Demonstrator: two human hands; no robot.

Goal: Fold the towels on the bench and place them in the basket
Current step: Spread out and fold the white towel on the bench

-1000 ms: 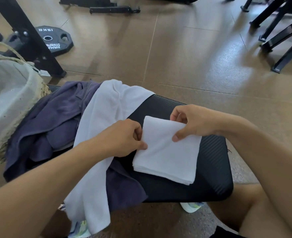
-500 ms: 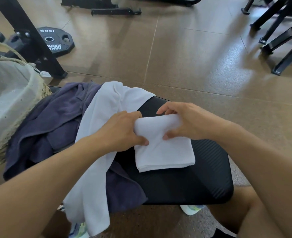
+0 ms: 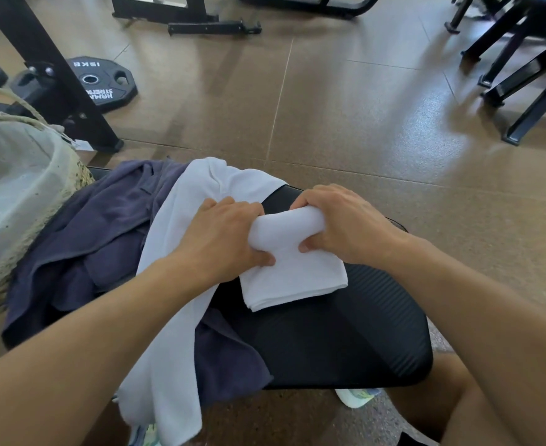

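A small white towel (image 3: 292, 272), folded into a thick pad, lies on the black bench (image 3: 345, 342). Its far edge is rolled over toward me. My left hand (image 3: 223, 233) grips the left end of that roll, and my right hand (image 3: 339, 223) grips the right end, thumbs underneath. An unfolded white towel (image 3: 168, 317) drapes over the bench's left side, under my left forearm. Under it lies a crumpled dark purple towel (image 3: 88, 246). The woven basket (image 3: 40, 201) with a pale liner stands at the far left, touching the purple towel.
A black rack post (image 3: 56, 75) and weight plates (image 3: 101, 80) stand behind the basket. Black equipment legs (image 3: 522, 85) fill the top right. Brown tiled floor (image 3: 345, 117) stretches beyond the bench. My knee (image 3: 477, 397) and shoe (image 3: 358, 397) sit below the bench's near edge.
The white towel's far edge has been folded over toward me, so the pad is shorter. Both hands moved closer together onto the fold and curled round it.
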